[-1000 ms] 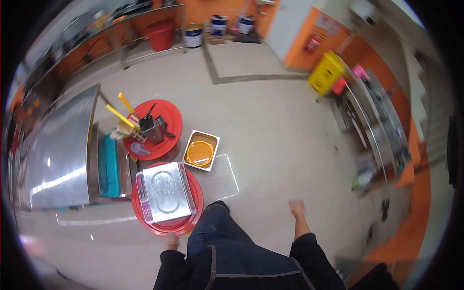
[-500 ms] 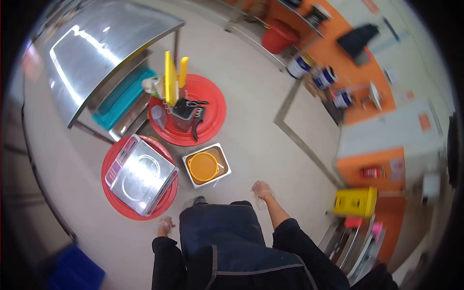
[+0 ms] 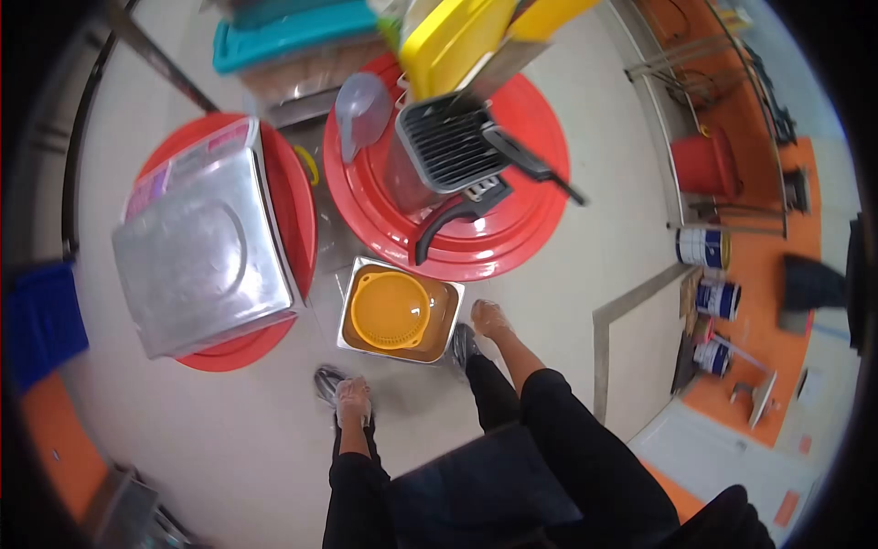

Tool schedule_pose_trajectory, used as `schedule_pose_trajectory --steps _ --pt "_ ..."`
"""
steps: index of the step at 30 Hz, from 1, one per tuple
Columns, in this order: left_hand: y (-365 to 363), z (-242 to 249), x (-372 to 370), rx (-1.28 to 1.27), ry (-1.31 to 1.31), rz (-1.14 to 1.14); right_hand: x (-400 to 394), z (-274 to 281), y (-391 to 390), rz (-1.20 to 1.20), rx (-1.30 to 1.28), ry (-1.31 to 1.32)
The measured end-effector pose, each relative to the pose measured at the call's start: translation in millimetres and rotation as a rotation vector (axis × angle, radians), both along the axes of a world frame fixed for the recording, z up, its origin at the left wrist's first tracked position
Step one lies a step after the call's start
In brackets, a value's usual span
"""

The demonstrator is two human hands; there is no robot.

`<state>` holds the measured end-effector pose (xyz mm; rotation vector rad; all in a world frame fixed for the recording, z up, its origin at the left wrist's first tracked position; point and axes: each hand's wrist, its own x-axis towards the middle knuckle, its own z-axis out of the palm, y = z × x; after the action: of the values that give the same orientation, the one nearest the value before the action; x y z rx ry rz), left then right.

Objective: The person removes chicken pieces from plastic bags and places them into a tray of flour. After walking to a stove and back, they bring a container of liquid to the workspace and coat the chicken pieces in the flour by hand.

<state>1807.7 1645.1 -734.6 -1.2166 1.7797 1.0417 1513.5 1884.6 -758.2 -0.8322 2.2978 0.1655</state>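
Note:
A rectangular steel pan (image 3: 444, 354) sits on the floor between my feet. In it rests a round orange bowl with two side tabs and a ribbed inner wall (image 3: 391, 309); brownish contents show around it. My right hand (image 3: 491, 320), in a clear plastic glove, hangs just right of the pan with its fingers loosely bent. My left hand (image 3: 354, 403), gloved the same way, is below the pan's left corner, over my shoe. Both hands appear loosely open, hold nothing and stand apart from the pan.
A steel-topped scale (image 3: 206, 261) stands on a red round base at left. Ahead, another red round base (image 3: 540, 183) carries a slotted knife holder (image 3: 448, 146), a clear jug (image 3: 363, 110) and yellow boards (image 3: 453, 41). A teal-lidded box (image 3: 293, 41) lies behind. Cans (image 3: 704, 247) stand at right.
My view has come lower and closer to the pan. Both hands have moved down and inward, toward the pan's near side. They remain without anything in them.

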Motion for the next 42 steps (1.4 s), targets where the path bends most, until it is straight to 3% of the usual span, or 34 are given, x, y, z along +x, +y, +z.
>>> schedule_pose_trajectory --steps 2,3,5,6,7,9,11,14,16,20,23,26,28,31,35,36,42 --pt "34.5 -0.1 -2.6 0.033 -0.027 0.294 2.7 -43.6 7.4 0.053 -0.066 0.015" --pt "54.2 -20.5 18.0 0.064 0.112 0.336 3.8 -43.0 0.1 0.404 0.072 0.038" --pt "105.2 -94.7 52.3 0.097 0.431 0.433 27.7 -97.4 16.9 0.528 0.213 0.315" --pt "126.0 -123.2 66.0 0.166 0.369 0.587 38.4 -134.4 37.5 0.543 0.169 0.326" --pt "134.1 -117.5 63.8 0.186 0.333 0.683 45.1 -175.0 61.2 0.552 0.125 0.339" --pt "145.3 -99.3 50.4 0.223 0.264 0.871 49.4 -189.5 63.3 0.459 0.017 0.232" --pt "161.5 -125.8 69.0 0.144 0.258 0.691 45.7 -141.6 30.1 0.25 -0.092 -0.011" --pt "177.2 -134.0 84.7 0.051 0.327 0.566 55.2 -154.1 25.9 -0.113 -0.205 0.013" --pt "181.0 -131.5 87.6 0.058 0.314 0.645 49.4 -181.0 25.1 -0.148 -0.347 0.109" --pt "180.2 -135.2 87.2 0.169 0.217 0.946 25.5 -184.9 12.5 -0.265 -0.414 -0.066" --pt "173.1 -126.6 78.5 0.151 0.164 0.943 14.9 -184.2 -8.5 -0.16 -0.211 -0.066" --pt "170.7 -121.4 74.4 0.166 0.105 0.965 11.1 -189.0 -10.7 -0.007 -0.208 -0.13" --pt "170.4 -117.6 72.2 0.171 0.117 0.991 11.7 -189.4 -12.5 -0.003 -0.029 -0.162" --pt "175.3 -110.1 66.7 0.168 0.148 1.005 17.0 -187.6 11.1 -0.407 -0.255 -0.345" --pt "180.1 -104.8 63.9 0.189 0.169 1.016 13.5 -200.5 65.5 -0.425 -0.312 -0.446" --pt "181.8 -102.6 63.4 0.186 0.194 1.013 7.0 -166.0 51.2 -0.304 -0.264 -0.48" --pt "182.0 -87.8 49.5 0.195 0.14 0.975 0.7 -80.3 22.4 -0.585 -0.439 -0.609"
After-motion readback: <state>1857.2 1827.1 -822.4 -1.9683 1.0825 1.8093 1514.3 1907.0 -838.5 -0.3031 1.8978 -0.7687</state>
